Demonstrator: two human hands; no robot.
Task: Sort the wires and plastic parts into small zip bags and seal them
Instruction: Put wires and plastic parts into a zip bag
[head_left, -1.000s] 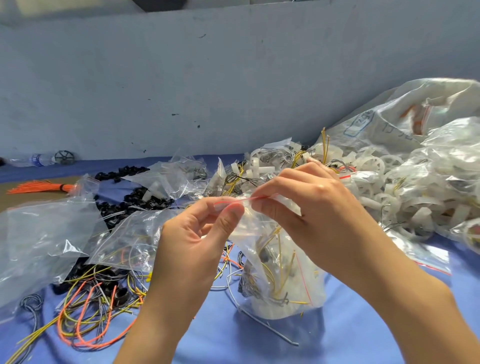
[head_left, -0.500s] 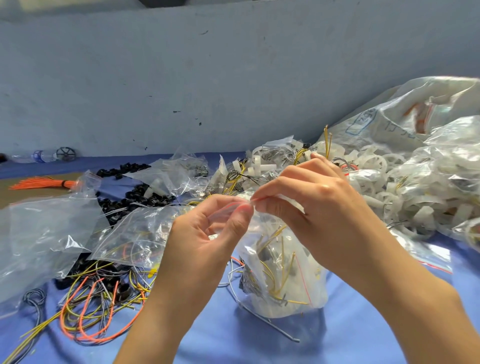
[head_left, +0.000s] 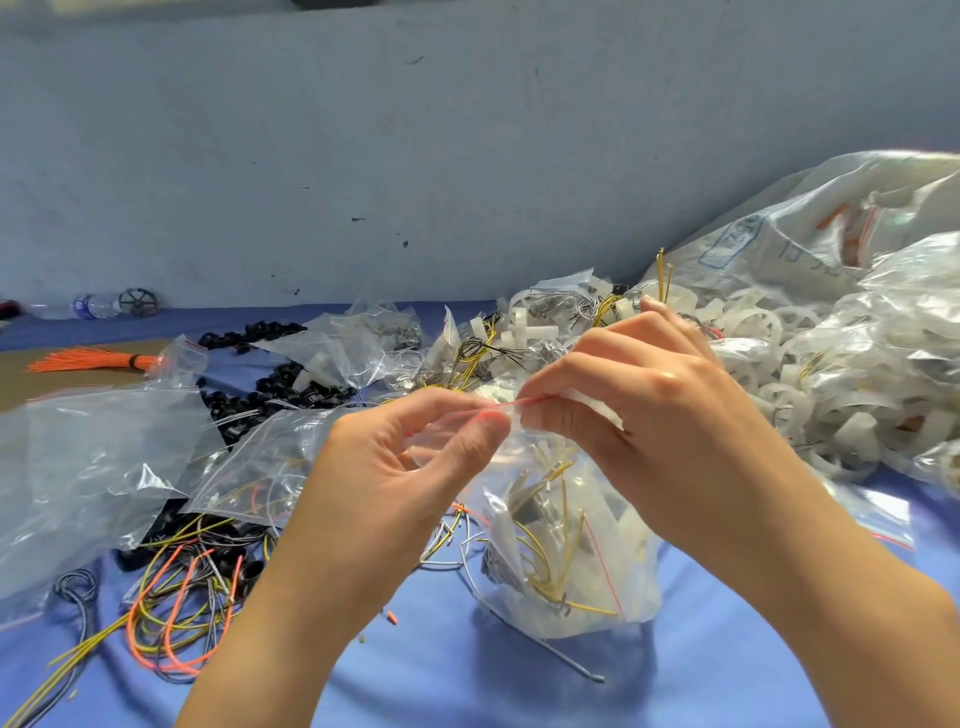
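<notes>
A small clear zip bag (head_left: 566, 551) with a red seal line stands on the blue cloth, holding yellow wires and white plastic parts. My left hand (head_left: 395, 467) pinches the left end of its top strip between thumb and forefinger. My right hand (head_left: 649, 415) pinches the same strip just to the right, fingertips almost touching the left thumb. Loose orange, yellow and grey wires (head_left: 176, 608) lie at the lower left. A heap of white plastic rings (head_left: 810, 395) lies to the right.
Empty clear zip bags (head_left: 93, 462) spread over the left. Black plastic parts (head_left: 270, 384) lie behind them, and an orange wire bundle (head_left: 88, 358) sits at the far left. A large white sack (head_left: 810, 244) leans on the grey wall at the right.
Both hands have stayed at the bag's top strip. The fingertips have drawn slightly apart, and a short stretch of the red seal line shows between them.
</notes>
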